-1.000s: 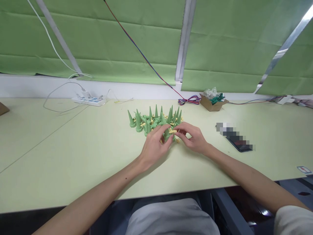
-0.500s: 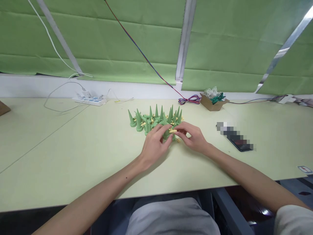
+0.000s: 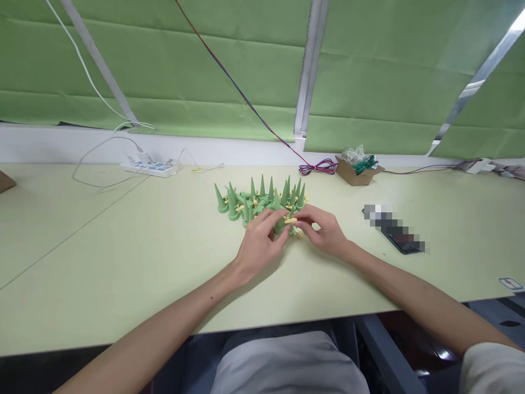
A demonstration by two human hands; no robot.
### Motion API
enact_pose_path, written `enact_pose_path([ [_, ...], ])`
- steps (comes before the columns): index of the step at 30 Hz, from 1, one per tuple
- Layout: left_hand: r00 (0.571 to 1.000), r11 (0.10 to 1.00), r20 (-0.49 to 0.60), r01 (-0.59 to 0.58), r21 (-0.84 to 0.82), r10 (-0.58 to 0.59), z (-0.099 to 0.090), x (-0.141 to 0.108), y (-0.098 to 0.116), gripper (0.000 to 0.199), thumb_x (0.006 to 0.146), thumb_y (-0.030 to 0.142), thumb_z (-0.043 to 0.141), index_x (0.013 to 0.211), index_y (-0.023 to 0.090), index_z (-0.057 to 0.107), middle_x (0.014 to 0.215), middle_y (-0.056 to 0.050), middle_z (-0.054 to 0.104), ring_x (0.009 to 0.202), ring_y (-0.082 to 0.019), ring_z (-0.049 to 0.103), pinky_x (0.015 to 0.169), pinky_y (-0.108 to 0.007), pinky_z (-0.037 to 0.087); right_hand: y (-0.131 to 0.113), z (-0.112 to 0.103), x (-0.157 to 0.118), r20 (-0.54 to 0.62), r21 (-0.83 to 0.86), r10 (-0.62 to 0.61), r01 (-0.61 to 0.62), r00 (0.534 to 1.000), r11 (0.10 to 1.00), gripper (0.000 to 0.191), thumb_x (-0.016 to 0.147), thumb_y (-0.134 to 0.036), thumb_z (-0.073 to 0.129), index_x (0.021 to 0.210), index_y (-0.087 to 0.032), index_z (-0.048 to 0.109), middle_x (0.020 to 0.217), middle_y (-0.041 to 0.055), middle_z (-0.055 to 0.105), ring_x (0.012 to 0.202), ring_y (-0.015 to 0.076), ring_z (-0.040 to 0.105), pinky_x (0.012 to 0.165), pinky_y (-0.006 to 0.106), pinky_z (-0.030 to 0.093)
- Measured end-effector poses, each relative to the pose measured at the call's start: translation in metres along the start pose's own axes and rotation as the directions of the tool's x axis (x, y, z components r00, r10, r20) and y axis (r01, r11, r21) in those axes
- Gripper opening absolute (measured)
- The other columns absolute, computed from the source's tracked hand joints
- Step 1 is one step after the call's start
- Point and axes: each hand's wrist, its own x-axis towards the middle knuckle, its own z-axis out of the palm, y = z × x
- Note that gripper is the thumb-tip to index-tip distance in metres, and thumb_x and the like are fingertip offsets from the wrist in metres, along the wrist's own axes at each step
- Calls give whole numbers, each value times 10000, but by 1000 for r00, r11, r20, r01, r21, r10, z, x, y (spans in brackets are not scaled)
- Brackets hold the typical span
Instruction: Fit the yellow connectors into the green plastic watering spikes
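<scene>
Several green cone-shaped pieces (image 3: 232, 203) stand in a cluster on the pale table, with small yellow pieces among them. At the cluster's near right side, my left hand (image 3: 260, 238) pinches a green cone piece (image 3: 279, 224) between thumb and fingers. Facing it, my right hand (image 3: 324, 230) grips a small yellow piece (image 3: 290, 220) with thumb and fingertips, against the green piece. Another yellow bit (image 3: 299, 235) lies just below my right fingertips. My fingers hide part of the cones behind them.
A small cardboard box (image 3: 356, 174) with clear plastic and green material stands at the back, beside a coiled red and blue cable (image 3: 324, 167). A power strip (image 3: 152, 168) lies back left. A dark phone-like object (image 3: 400, 238), partly blurred, lies to the right.
The yellow piece at my right fingertips has shifted and tilted very slightly. Both hands hold nearly the same place.
</scene>
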Motion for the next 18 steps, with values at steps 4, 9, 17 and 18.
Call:
enact_pose_path([
  [4,1000,1000,7,21,-15,-21,0,0,-1,227,889,196,646,1114,191,680,894,-16,688,524,-67,502,563,-237,465,-1,0,1,0,24,3,-3,1000,1000,105,986,-206,548,1002,-197,651,828,60,665,683,149,601,578,275,514],
  [9,998,998,22,59,-39,-58,0,2,-2,227,880,196,648,1103,201,687,860,-9,696,514,-74,503,556,-240,463,-2,0,2,15,20,2,-2,1000,1000,117,994,-235,543,1009,-202,654,819,59,662,683,151,594,572,277,508],
  [17,999,999,26,30,17,-30,-1,2,-1,225,891,206,639,1107,190,698,892,-21,692,512,-72,488,596,-252,471,1,1,1,16,-19,-7,7,1000,1000,79,985,-221,563,980,-192,637,793,45,650,622,129,557,558,258,473],
  [18,999,1000,25,22,21,-23,-1,2,-1,224,893,207,637,1109,188,697,892,-21,688,515,-72,486,596,-251,470,1,1,1,17,-26,-7,7,1000,1000,82,987,-229,562,970,-193,634,786,42,647,614,127,551,556,256,470],
])
